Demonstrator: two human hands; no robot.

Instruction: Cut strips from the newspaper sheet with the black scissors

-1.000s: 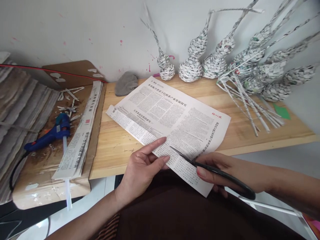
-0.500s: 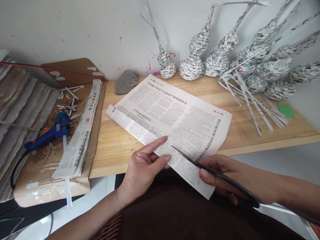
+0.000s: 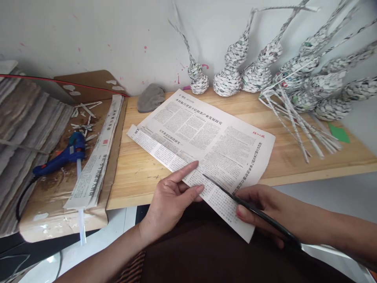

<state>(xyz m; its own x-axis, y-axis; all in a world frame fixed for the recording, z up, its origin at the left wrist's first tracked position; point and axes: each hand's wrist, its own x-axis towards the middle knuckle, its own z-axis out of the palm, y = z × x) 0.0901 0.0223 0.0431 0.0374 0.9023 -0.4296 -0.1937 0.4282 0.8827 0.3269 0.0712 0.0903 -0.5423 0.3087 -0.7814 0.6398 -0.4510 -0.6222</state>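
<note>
A sheet of newspaper (image 3: 188,129) lies on the wooden table, its near edge folded over in a strip and hanging past the table's front. My left hand (image 3: 173,196) pinches that strip between thumb and fingers, the index finger stretched along the fold. My right hand (image 3: 262,212) grips black scissors (image 3: 250,208), whose blade lies along the fold line with its tip close to my left fingertips. The lower blade is hidden by the paper. The strip's near corner dangles beneath my right hand.
Gourd shapes woven from paper (image 3: 226,78) stand along the wall, with rolled paper sticks (image 3: 297,125) before them. At left are a blue glue gun (image 3: 64,155), newspaper strips (image 3: 97,165) on cardboard (image 3: 38,216), and a tall paper stack (image 3: 26,145). A grey cloth (image 3: 150,98) lies behind the newspaper.
The scissors' handles have closed together somewhat, and my right hand has shifted slightly. My left hand keeps its pinch on the paper. The whole view has moved a little.
</note>
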